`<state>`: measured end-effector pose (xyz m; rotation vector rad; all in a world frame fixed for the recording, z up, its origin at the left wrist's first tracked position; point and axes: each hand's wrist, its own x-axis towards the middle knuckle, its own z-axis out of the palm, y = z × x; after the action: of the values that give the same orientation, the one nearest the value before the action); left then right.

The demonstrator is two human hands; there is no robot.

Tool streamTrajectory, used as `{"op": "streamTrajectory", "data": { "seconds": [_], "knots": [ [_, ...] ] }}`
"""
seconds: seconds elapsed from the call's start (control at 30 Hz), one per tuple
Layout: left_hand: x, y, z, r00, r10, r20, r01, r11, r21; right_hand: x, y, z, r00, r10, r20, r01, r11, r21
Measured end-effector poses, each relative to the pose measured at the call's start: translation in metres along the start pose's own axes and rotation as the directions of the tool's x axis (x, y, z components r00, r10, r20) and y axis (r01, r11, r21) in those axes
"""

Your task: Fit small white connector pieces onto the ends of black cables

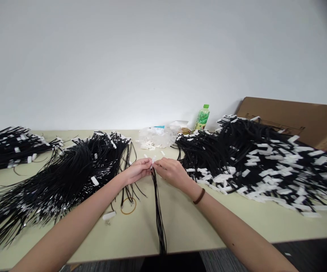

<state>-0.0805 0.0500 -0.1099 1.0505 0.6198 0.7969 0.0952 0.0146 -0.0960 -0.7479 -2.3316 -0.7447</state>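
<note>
My left hand (138, 170) and my right hand (171, 172) meet over the middle of the pale table (186, 223), fingers pinched together. Between them they hold a small white connector (153, 162) at the top end of a thin bundle of black wires (159, 211). That bundle runs down toward me and hangs over the table's front edge. A brown band sits on my right wrist.
A big heap of black wires with white tags (259, 162) lies to the right, another heap (61, 177) to the left, a third (7, 147) at far left. Behind are a bag of white connectors (154, 138), a green bottle (202, 118) and a cardboard box (293, 119). A rubber band (128, 207) lies near my left forearm.
</note>
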Motion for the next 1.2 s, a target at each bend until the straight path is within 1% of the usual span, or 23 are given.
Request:
{"op": "streamTrajectory", "data": {
  "seconds": [0.17, 0.27, 0.33, 0.4, 0.47, 0.57, 0.63, 0.67, 0.73, 0.8, 0.87, 0.93, 0.97, 1.03, 1.1, 1.13, 1.17, 1.2],
  "knots": [
    [0.001, -0.002, -0.002, 0.999, -0.005, 0.042, 0.005, 1.000, -0.006, 0.001, -0.001, -0.001, 1.000, 0.004, -0.007, -0.004, 1.000, -0.013],
    [0.001, -0.001, -0.002, 0.998, 0.015, 0.061, -0.014, 1.000, -0.015, 0.001, -0.002, -0.001, 0.999, 0.031, -0.013, -0.030, 0.997, 0.066],
    [0.000, 0.000, -0.001, 0.998, 0.030, 0.055, -0.028, 0.999, -0.033, 0.002, -0.003, -0.002, 0.997, 0.071, -0.042, -0.063, 0.984, 0.166],
    [0.000, 0.001, 0.000, 0.998, 0.043, 0.036, -0.041, 0.998, -0.055, 0.003, -0.005, -0.004, 0.987, 0.138, -0.087, -0.105, 0.947, 0.305],
    [0.000, 0.002, 0.001, 0.998, 0.057, 0.013, -0.056, 0.996, -0.072, 0.005, -0.006, -0.009, 0.964, 0.236, -0.120, -0.158, 0.878, 0.452],
    [0.000, 0.003, 0.002, 0.998, 0.065, -0.021, -0.066, 0.995, -0.069, 0.009, -0.007, -0.019, 0.901, 0.408, -0.147, -0.249, 0.763, 0.596],
    [0.000, 0.003, 0.002, 0.997, 0.067, -0.040, -0.070, 0.996, -0.059, 0.013, -0.006, -0.026, 0.840, 0.519, -0.157, -0.296, 0.681, 0.669],
    [0.000, 0.003, 0.002, 0.996, 0.067, -0.051, -0.070, 0.996, -0.052, 0.014, -0.006, -0.029, 0.804, 0.574, -0.157, -0.306, 0.625, 0.718],
    [-0.001, 0.003, 0.003, 0.995, 0.063, -0.073, -0.066, 0.997, -0.041, 0.017, -0.003, -0.033, 0.716, 0.685, -0.137, -0.289, 0.468, 0.835],
    [-0.001, 0.002, 0.002, 0.994, 0.059, -0.089, -0.062, 0.998, -0.031, 0.019, 0.003, -0.037, 0.608, 0.787, -0.102, -0.220, 0.290, 0.932],
    [0.000, 0.002, 0.002, 0.994, 0.061, -0.096, -0.064, 0.998, -0.025, 0.019, 0.012, -0.040, 0.496, 0.866, -0.062, -0.128, 0.144, 0.981],
    [0.000, 0.002, 0.002, 0.993, 0.063, -0.097, -0.065, 0.998, -0.022, 0.017, 0.025, -0.043, 0.384, 0.923, -0.027, -0.050, 0.051, 0.997],
    [0.000, 0.002, 0.001, 0.993, 0.062, -0.097, -0.064, 0.998, -0.021, 0.015, 0.033, -0.044, 0.326, 0.945, -0.016, -0.023, 0.025, 0.999],
    [0.000, 0.001, 0.001, 0.994, 0.063, -0.094, -0.065, 0.998, -0.018, 0.010, 0.046, -0.046, 0.201, 0.979, -0.015, -0.008, 0.017, 1.000],
    [0.001, 0.001, 0.001, 0.993, 0.065, -0.094, -0.067, 0.998, -0.018, 0.005, 0.057, -0.046, 0.086, 0.994, -0.070, -0.069, 0.076, 0.995],
    [0.001, 0.001, 0.001, 0.993, 0.068, -0.096, -0.070, 0.997, -0.019, 0.003, 0.059, -0.046, 0.050, 0.991, -0.126, -0.134, 0.132, 0.982],
    [0.001, 0.001, 0.001, 0.993, 0.071, -0.099, -0.073, 0.997, -0.021, 0.001, 0.060, -0.046, 0.043, 0.978, -0.204, -0.218, 0.209, 0.953],
    [0.001, 0.001, 0.001, 0.992, 0.074, -0.103, -0.077, 0.997, -0.023, 0.000, 0.058, -0.045, 0.073, 0.954, -0.291, -0.312, 0.299, 0.902]
  ]
}}
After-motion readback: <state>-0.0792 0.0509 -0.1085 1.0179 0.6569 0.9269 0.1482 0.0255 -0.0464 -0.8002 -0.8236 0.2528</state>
